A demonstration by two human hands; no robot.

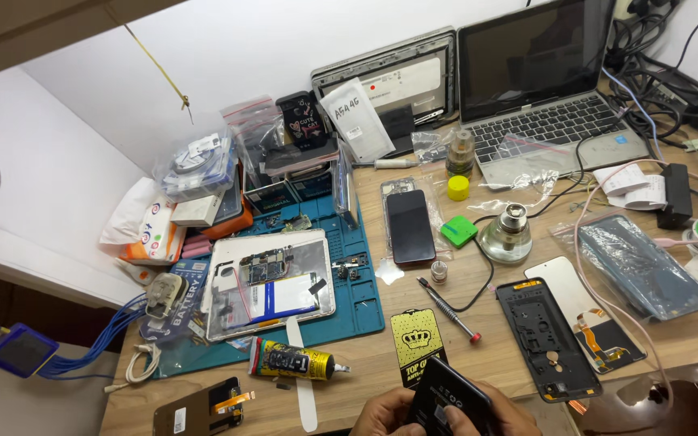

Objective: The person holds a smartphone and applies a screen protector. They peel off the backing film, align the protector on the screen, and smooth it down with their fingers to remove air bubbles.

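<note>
At six o'clock, your hands, left [388, 414] and right [504, 418], both grip a black phone [452, 398]; the opened tablet [271, 284] at nine o'clock lies untouched.

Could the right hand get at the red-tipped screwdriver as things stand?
Probably not at once: the right hand and left hand both grip the dark phone. The screwdriver lies uncovered on the table just ahead.

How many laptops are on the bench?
1. The open laptop stands at the back right, screen dark. A framed screen panel leans on the wall left of it, but I cannot tell whether it belongs to a second laptop; clutter may hide more.
</note>
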